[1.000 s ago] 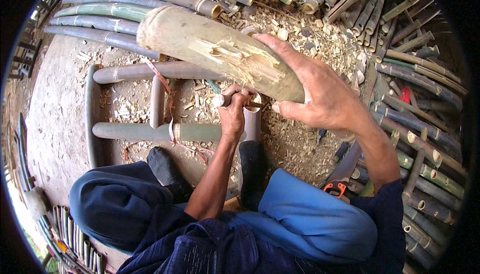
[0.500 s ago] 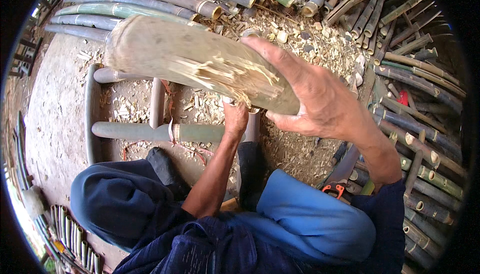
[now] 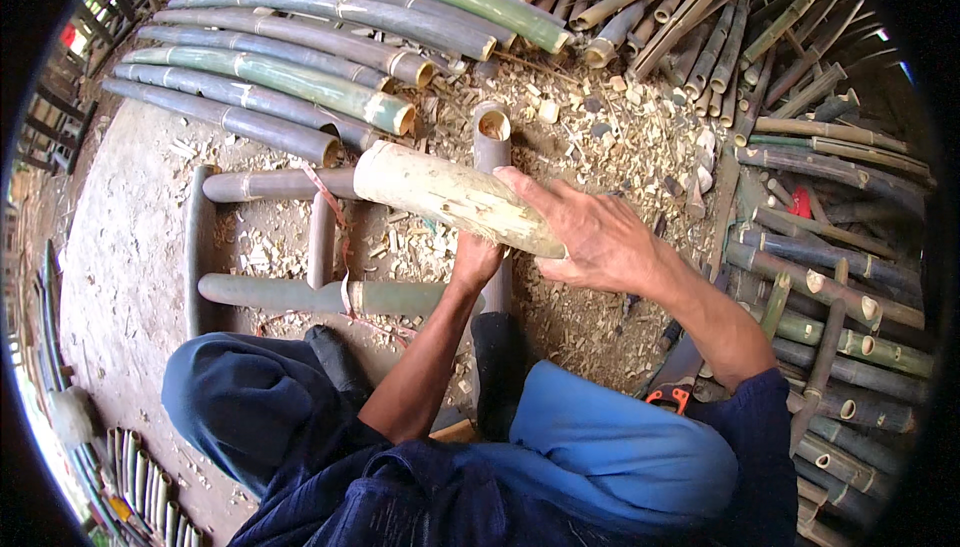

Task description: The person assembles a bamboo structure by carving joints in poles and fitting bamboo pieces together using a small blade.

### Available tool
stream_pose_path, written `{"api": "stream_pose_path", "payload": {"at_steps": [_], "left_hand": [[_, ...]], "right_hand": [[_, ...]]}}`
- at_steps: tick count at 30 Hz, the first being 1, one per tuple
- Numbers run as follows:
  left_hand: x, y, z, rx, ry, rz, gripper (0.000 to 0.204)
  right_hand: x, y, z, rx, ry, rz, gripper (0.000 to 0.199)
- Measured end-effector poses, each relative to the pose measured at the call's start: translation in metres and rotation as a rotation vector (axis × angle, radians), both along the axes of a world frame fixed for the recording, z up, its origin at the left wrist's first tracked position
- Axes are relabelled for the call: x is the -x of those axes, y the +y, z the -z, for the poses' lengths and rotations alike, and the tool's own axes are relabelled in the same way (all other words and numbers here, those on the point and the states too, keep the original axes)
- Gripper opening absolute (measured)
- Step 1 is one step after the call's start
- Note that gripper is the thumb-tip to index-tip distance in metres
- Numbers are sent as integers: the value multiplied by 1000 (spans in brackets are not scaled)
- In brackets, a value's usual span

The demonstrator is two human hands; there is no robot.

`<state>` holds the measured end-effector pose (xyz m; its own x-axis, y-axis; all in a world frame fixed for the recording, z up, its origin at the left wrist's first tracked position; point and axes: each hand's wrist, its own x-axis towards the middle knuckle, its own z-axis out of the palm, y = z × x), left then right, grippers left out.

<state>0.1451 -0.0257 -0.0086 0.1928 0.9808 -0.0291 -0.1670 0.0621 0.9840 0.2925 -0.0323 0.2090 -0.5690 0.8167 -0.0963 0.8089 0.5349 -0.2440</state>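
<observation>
My right hand (image 3: 605, 237) grips the near end of a thick, pale wooden club (image 3: 430, 187), thumb on one side and fingers on the other. The club has a splintered, frayed patch along its side and points left and away. Just beneath it is my left hand (image 3: 478, 259), closed, beside a dark bamboo post (image 3: 492, 152). The club hides its fingertips and whatever they hold. Below the hands lies a bamboo frame, with an upper rail (image 3: 280, 184), a lower rail (image 3: 400, 297), a short crosspiece (image 3: 321, 242) and a left end post (image 3: 201, 247).
Long bamboo poles (image 3: 300, 57) lie in rows at the far left. More cut bamboo (image 3: 840, 287) is stacked along the right. Wood chips (image 3: 610, 137) litter the ground. An orange-handled saw (image 3: 670, 395) rests by my right knee. Pink string (image 3: 345, 287) is around the rails.
The club in my right hand has come down, closer to my left hand and the frame. My left hand stays beside the post. The whole view has shifted slightly.
</observation>
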Motion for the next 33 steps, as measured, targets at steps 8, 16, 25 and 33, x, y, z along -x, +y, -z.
{"api": "stream_pose_path", "payload": {"at_steps": [8,16,25,33], "left_hand": [[4,12,-13,115,61,220,41],[-8,16,-25,185,-242,-78,29],[20,35,-11,398,-798,-548,29],[16,22,-6,304,-780,-419,26]], "right_hand": [[17,-6,-26,56,305,181,108],[-8,-5,-11,237,120,273,106],[1,-2,-17,181,356,278,108],[4,10,-2,73,300,158,108]]}}
